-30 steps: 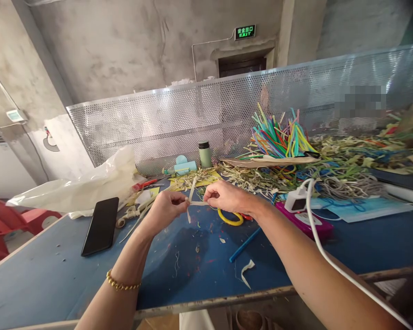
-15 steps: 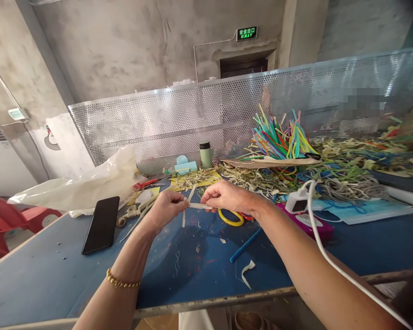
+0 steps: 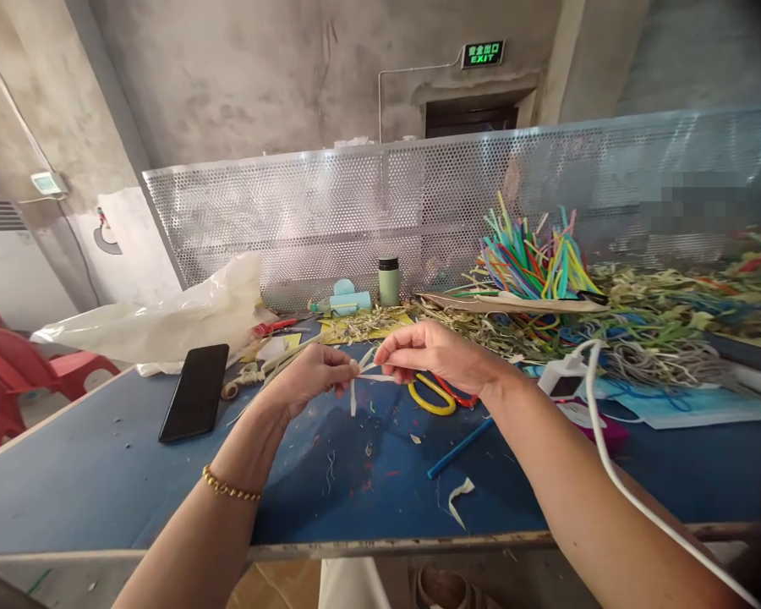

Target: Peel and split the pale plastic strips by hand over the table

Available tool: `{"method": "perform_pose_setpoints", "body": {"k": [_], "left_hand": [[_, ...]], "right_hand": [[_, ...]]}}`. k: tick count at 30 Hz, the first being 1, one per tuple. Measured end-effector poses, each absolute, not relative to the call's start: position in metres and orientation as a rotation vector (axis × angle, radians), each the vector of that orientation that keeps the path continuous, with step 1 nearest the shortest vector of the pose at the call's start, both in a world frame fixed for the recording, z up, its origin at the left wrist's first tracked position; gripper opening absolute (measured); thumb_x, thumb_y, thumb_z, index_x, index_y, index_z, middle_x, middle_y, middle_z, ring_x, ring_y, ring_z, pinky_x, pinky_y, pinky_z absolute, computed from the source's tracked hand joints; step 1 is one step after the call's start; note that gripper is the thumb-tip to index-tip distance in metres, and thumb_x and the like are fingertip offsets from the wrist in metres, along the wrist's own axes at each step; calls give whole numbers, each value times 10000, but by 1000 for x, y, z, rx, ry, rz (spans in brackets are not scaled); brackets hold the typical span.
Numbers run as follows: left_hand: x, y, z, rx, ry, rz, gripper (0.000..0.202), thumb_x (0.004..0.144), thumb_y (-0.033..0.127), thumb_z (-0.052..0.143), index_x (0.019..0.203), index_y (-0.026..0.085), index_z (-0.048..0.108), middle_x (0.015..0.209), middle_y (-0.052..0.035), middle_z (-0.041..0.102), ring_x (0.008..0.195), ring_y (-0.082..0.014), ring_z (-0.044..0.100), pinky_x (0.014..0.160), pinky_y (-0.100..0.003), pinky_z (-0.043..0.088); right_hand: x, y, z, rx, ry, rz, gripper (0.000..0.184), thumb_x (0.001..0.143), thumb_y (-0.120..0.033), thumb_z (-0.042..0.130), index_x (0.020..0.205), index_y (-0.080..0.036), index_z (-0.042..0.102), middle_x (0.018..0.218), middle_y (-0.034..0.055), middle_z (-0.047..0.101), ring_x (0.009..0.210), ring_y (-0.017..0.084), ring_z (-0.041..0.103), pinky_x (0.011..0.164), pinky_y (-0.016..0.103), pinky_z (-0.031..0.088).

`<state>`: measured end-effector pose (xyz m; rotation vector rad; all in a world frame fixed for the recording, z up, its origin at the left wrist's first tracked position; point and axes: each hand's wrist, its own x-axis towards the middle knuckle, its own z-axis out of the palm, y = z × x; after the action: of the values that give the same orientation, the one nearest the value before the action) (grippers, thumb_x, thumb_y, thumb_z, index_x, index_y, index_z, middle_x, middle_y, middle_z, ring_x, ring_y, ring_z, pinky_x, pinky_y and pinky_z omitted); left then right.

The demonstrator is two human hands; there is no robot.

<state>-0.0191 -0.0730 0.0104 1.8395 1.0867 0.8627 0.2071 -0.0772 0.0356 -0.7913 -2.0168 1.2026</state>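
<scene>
My left hand [image 3: 317, 376] is closed, pinching the crossing of some pale flat strips [image 3: 353, 397] between thumb and fingertips. One strip end hangs straight down below that pinch, and others reach toward the right. Close beside it, my right hand [image 3: 422, 351] has thumb and forefinger pressed together on one of these strips; its fingers partly hide the ends. Both hands are held above the blue tabletop [image 3: 279, 499]. Just under my right hand lie scissors with yellow and red handles [image 3: 432, 409], partly covered by my wrist. A blue stick [image 3: 460, 448] rests nearer the front edge.
On the left are a black phone [image 3: 194, 393] and a clear plastic bag [image 3: 165, 317]. Behind stand a green bottle [image 3: 389, 283] and a perforated metal screen [image 3: 292, 220]. Colourful pipe cleaners [image 3: 533, 258] and dried strips lie right, with a white cable [image 3: 599, 423] crossing my right arm.
My right fingers have shifted up from the sideways strip onto a strip nearer the crossing. My left hand keeps its pinch. The whole view has shifted slightly.
</scene>
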Motion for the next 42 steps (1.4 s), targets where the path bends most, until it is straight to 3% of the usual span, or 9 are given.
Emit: {"method": "perform_pose_setpoints", "body": {"k": [3, 5, 11, 19, 23, 31, 42], "left_hand": [[-21, -72, 10, 1773, 1025, 883, 232, 739, 337, 656, 609, 147, 628, 551, 5, 564, 528, -107, 480, 556, -259, 334], [-21, -71, 10, 1756, 996, 894, 243, 753, 343, 660, 613, 146, 634, 536, 1, 567, 525, -104, 467, 558, -260, 327], [-18, -73, 10, 1759, 982, 912, 312, 762, 393, 675, 574, 150, 623, 516, -5, 581, 519, -104, 455, 548, -259, 312], [-12, -75, 9, 1729, 999, 959, 237, 703, 345, 719, 576, 147, 694, 609, -24, 654, 624, -130, 547, 694, -277, 428], [-11, -74, 7, 1711, 1025, 989, 236, 671, 372, 739, 649, 137, 729, 668, -34, 687, 672, -148, 567, 712, -289, 437], [-9, -75, 8, 1766, 970, 963, 269, 739, 397, 687, 631, 151, 704, 685, -67, 722, 658, -153, 569, 726, -293, 449], [-8, -78, 9, 1796, 902, 952, 306, 774, 410, 685, 628, 142, 708, 660, -74, 721, 642, -144, 579, 711, -284, 448]], "right_hand": [[209, -82, 39, -592, -2019, 1295, 251, 860, -278, 635, 1043, -115, 691, 974, 104, 721, 853, 159, 668, 815, 302, 509], [208, -83, 40, -539, -2025, 1287, 263, 851, -285, 658, 1053, -121, 689, 1005, 106, 718, 892, 171, 669, 850, 317, 500], [197, -84, 36, -690, -1911, 1033, 204, 797, -346, 717, 833, -146, 694, 722, 12, 640, 644, 99, 550, 634, 238, 446], [184, -82, 28, -763, -1844, 1026, 246, 782, -367, 698, 855, -138, 647, 690, 6, 616, 469, 57, 420, 440, 215, 326], [182, -73, 19, -889, -1884, 853, 259, 778, -384, 689, 762, -126, 665, 604, -17, 558, 478, 61, 395, 450, 215, 300], [182, -67, 12, -1009, -2004, 542, 174, 784, -282, 626, 727, -128, 686, 647, 21, 628, 601, 119, 523, 562, 240, 382], [182, -68, 14, -1056, -2048, 473, 172, 770, -270, 616, 662, -140, 648, 591, -1, 571, 554, 104, 466, 526, 234, 336]]}}
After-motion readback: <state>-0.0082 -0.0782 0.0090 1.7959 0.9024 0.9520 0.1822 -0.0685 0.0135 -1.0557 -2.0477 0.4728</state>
